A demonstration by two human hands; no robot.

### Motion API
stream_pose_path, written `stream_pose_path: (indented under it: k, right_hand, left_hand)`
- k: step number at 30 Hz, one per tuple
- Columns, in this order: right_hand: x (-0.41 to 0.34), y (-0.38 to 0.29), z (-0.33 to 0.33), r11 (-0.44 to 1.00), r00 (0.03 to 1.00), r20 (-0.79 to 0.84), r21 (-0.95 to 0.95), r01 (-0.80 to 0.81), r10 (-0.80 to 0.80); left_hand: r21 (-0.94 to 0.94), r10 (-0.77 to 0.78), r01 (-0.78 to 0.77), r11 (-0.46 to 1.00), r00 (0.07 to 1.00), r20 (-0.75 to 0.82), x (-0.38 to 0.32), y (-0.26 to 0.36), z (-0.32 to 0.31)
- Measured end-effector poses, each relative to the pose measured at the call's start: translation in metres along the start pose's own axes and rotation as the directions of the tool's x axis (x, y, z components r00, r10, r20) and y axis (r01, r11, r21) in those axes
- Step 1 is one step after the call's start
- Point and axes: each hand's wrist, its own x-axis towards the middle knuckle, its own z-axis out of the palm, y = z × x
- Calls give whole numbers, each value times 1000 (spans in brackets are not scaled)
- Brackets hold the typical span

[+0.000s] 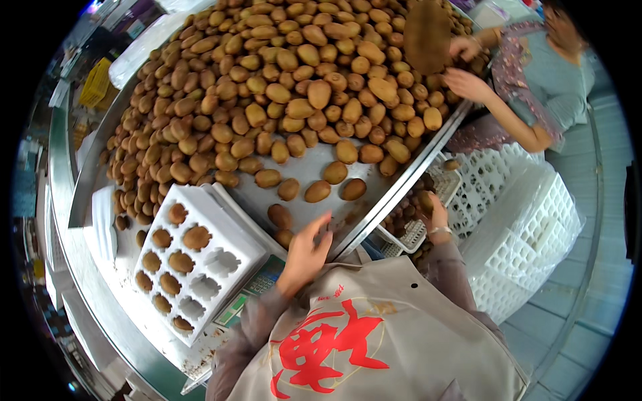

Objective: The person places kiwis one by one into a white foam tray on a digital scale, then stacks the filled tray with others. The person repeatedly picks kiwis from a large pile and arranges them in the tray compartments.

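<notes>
A large heap of brown kiwifruit [301, 108] covers the metal sorting table [321, 215]. My left hand [307, 250] is over the table's near edge, fingers apart and holding nothing, close to two loose kiwifruit [279, 216]. Out beyond the metal rim, my right hand [437, 218] holds a kiwifruit [425, 203] above a white plastic basket [414, 235] with more fruit in it. On the left, a white foam tray [193, 265] stands on a digital scale [233, 308]; several of its pockets hold kiwifruit and several are bare.
A co-worker [531, 85] stands at the upper right with both hands at the heap. The table's raised metal rim [401, 190] runs between my hands. Stacked white trays in clear plastic [526, 230] stand at the right. A yellow crate [94, 82] is at the upper left.
</notes>
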Motion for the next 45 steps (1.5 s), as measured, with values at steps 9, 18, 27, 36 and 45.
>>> stream_pose_path:
  k: [9,18,27,36,45]
  right_hand:
    - [-13,-78,141,-301,302,777,-524,797,-553]
    - [83,-70,180,-268,525,843,-535,801,-115]
    - [-5,-85,122,985,700,705,10,-171,115]
    - [-16,-19,-34,968,964,210,156,-195,161]
    - [-33,-111,111,-262,413,841,-510,819,-349]
  left_hand:
    - [559,9,110,822,979,-206,186,-30,66]
    - [-843,-280,234,484,954,105,134,-1,22]
    - [-924,-340,249,290,930,144,95,19,23]
    - [-878,-302,385,285,905,299,58,1,32]
    - [-684,-144,404,607,903,405,52,47,76]
